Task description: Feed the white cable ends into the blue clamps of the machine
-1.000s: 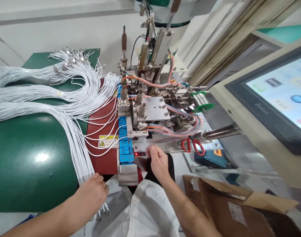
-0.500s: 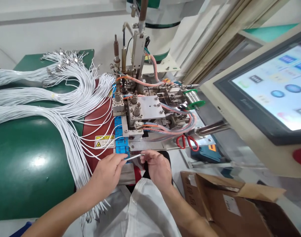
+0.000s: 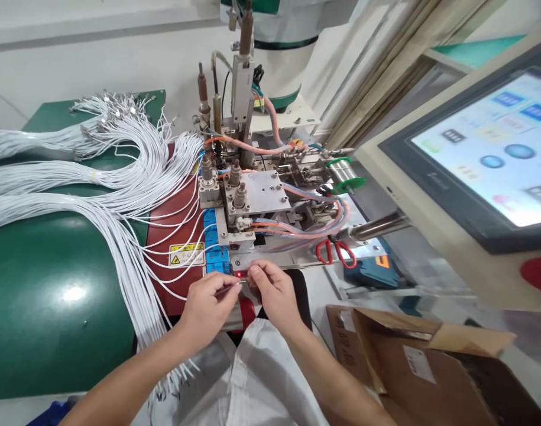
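So, white cable [image 3: 243, 282] pinched in left hand [image 3: 204, 307], end poking past thumb toward right hand [image 3: 275, 294]. Right fingertips bunched just beside tip; can't tell whether gripping it. Blue blocks [image 3: 213, 238] beyond, partly behind left hand; cable bundle [image 3: 114, 248] leftward, red-handled scissors [image 3: 344, 254] rightward.

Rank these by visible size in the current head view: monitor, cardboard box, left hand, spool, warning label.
1. Monitor
2. Cardboard box
3. Left hand
4. Spool and warning label: too alike to rank
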The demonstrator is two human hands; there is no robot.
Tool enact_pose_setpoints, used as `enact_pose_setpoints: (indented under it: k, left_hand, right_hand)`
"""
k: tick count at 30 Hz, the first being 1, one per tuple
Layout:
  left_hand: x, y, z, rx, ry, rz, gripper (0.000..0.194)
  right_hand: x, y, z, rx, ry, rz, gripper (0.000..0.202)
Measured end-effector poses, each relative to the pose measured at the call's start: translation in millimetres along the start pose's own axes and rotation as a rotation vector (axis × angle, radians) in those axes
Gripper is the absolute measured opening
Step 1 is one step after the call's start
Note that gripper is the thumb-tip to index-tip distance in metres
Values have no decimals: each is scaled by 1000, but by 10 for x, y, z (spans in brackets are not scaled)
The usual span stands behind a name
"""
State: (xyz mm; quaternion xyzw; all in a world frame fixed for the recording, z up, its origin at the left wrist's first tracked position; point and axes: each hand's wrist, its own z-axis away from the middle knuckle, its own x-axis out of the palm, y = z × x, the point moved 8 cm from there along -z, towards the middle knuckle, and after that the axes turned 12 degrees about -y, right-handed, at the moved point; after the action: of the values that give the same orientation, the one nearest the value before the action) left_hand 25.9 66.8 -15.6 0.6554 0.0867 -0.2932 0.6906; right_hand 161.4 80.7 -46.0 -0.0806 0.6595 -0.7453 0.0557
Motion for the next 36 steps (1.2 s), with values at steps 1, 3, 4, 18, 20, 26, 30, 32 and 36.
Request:
enact_pose_setpoints:
  k: [1,3,4,18,20,26,30,32,36]
  left_hand:
    - [-7,-5,0,3,-2,8,13]
    - [-17,-16,5,6,-1,21,15]
    - [-16,-25,8,6,-1,27,16]
    - [-16,-197,58,-153,66,223,20]
    - [8,-221,58,-165,45,245,21]
    - [53,-242,48,-173,4,290,20]
    - [66,-204,48,-157,-10,296,22]
    - [64,-189,55,-143,-10,275,22]
    - [64,-181,61,-128,-25,261,22]
  right_hand:
    - [-14,-13,22,-36,35,16,17]
    - [4,-88,72,-143,51,101,13]
    - [28,-135,96,-196,43,152,12]
    - [111,-232,155,-273,146,240,10]
    - [123,-257,161,-298,147,285,9]
    - [129,-354,142,-337,136,402,9]
    - [181,-337,118,-304,117,351,12]
    - [207,-310,109,-287,119,299,11]
    - [206,-287,71,-252,99,257,12]
